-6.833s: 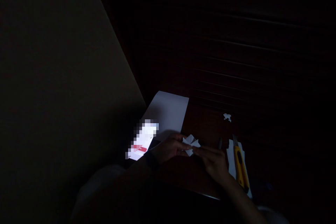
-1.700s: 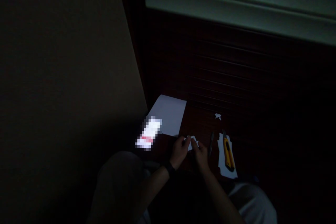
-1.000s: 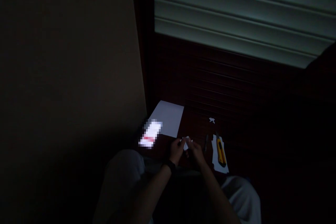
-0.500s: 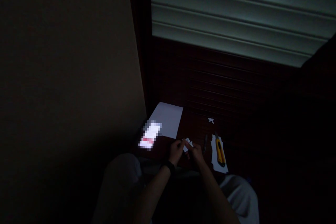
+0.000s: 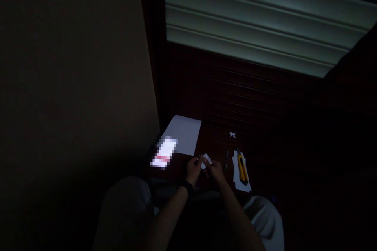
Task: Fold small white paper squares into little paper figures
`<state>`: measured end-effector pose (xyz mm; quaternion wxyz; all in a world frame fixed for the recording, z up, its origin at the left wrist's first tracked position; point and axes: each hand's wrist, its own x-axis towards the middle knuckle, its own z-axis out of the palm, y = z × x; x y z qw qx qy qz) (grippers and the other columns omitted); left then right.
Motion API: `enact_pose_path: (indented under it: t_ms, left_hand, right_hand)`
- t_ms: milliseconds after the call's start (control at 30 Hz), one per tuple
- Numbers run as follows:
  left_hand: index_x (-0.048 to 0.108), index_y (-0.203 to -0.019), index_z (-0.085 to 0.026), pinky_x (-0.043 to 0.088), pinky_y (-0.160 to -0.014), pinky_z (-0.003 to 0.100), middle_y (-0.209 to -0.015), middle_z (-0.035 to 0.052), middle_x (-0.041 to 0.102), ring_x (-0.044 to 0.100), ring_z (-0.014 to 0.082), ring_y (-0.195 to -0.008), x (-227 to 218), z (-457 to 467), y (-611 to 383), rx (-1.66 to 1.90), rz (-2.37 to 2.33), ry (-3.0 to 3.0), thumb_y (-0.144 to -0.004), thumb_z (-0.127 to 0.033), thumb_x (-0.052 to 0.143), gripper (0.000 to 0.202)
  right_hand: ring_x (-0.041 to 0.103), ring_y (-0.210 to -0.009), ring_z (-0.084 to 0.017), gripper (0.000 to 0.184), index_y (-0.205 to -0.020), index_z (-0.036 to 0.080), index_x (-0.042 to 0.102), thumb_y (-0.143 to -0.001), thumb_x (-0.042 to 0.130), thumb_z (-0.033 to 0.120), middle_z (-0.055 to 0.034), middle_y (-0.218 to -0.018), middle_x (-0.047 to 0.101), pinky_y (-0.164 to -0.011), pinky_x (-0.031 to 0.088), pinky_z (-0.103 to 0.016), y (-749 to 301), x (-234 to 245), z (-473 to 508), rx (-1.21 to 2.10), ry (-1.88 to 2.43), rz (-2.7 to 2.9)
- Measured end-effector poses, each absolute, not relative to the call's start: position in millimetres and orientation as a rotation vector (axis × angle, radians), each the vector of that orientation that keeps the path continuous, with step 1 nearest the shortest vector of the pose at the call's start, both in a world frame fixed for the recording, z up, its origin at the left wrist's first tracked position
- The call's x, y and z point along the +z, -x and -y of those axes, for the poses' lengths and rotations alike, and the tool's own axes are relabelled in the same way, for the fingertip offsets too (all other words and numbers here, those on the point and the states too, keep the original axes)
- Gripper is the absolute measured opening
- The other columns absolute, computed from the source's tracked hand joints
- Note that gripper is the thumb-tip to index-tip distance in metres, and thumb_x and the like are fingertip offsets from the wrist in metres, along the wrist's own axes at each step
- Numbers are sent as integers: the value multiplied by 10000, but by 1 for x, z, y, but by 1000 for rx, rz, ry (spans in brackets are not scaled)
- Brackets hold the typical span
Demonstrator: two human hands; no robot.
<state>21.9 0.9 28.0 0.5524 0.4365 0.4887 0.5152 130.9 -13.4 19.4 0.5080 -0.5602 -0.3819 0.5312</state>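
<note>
The room is very dark. My left hand [image 5: 193, 170] and my right hand [image 5: 216, 170] meet over a small dark table [image 5: 215, 145], and both pinch a small white folded paper piece [image 5: 205, 160] between their fingertips. A dark band sits on my left wrist. A yellow utility knife [image 5: 242, 167] lies on a white paper scrap [image 5: 238, 172] just right of my right hand. Between them lies a thin dark pen [image 5: 226, 158].
A white sheet [image 5: 183, 133] lies at the table's far left, with a lit phone screen [image 5: 163, 153] beside it. A tiny white paper bit [image 5: 232, 135] lies farther back. A plain wall stands left; pale slats [image 5: 250, 27] show above dark panelling. My knees show below.
The view has pulled back and tilted up, so the pale slats appear. The paper piece, earlier spread like a star between my fingers, now looks smaller and more folded.
</note>
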Motion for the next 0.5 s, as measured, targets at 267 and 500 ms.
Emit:
enact_pose_path:
  t_ms: [267, 500]
  left_hand:
    - [619, -690, -109, 339, -465, 205, -551, 8, 540, 456, 101, -499, 32, 2, -21, 1151, -1107, -1046, -654, -603, 583, 496]
    - [558, -607, -124, 324, -476, 205, -550, -11, 493, 427, 96, -511, 26, 3, -18, 1093, -1074, -1126, -661, -567, 597, 449]
  right_hand:
    - [472, -364, -104, 537, -775, 115, 636, -622, 617, 630, -8, -470, 574, -356, 341, -207, -131, 20, 15, 1269, 1347, 874]
    - [511, -511, -125, 479, -749, 148, 632, -669, 574, 616, -10, -587, 591, -455, 367, -213, -131, 33, 18, 1234, 1290, 833]
